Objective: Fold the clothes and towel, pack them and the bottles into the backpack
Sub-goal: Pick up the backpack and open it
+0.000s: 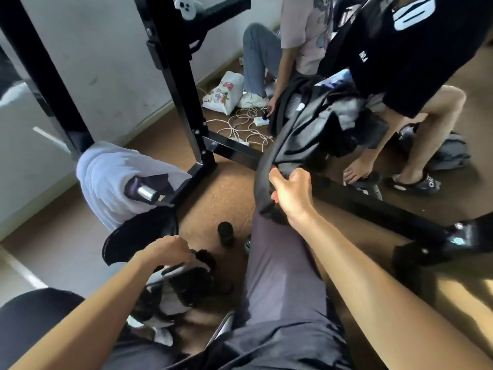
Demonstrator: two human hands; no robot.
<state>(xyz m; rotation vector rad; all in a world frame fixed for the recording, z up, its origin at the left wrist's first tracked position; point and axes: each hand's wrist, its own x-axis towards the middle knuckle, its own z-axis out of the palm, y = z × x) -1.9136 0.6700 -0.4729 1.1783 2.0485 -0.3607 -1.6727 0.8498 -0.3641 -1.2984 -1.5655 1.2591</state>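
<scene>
1. Left of frame: a white towel [112,180] hangs bunched over the black frame post [50,84], with a metal-capped object showing in a dark fold at its middle. It is not yet folded.
2. Lower left: the left hand [170,249] is closed in a fist on black-and-white fabric [184,279] low beside the wearer's leg. Whether this fabric is a garment or part of the backpack cannot be determined.
3. Lower centre: a dark bottle [226,233] stands upright on the brown floor [229,188]. A second bottle [248,245], greenish, is mostly hidden just beside the wearer's grey trouser leg.
4. Centre: the right hand [289,190] is closed, thumb on top, pinching the near edge of a dark grey garment [306,134]. The garment stretches up and right toward the pile in the upper right, where a second person in a black shirt [416,57] stands.
5. Risk, garment: the grip takes one edge only. If the far end is caught in the pile or held by the other person, a pull is likely to slip the cloth from the hand or drag neighbouring items along.
6. Risk, bottles: both bottles stand near the leg and below the garment's path. A swinging hem or a shift of the knee may knock them over.
7. Risk, towel: it hangs loosely; a bump to the post may drop it.
</scene>
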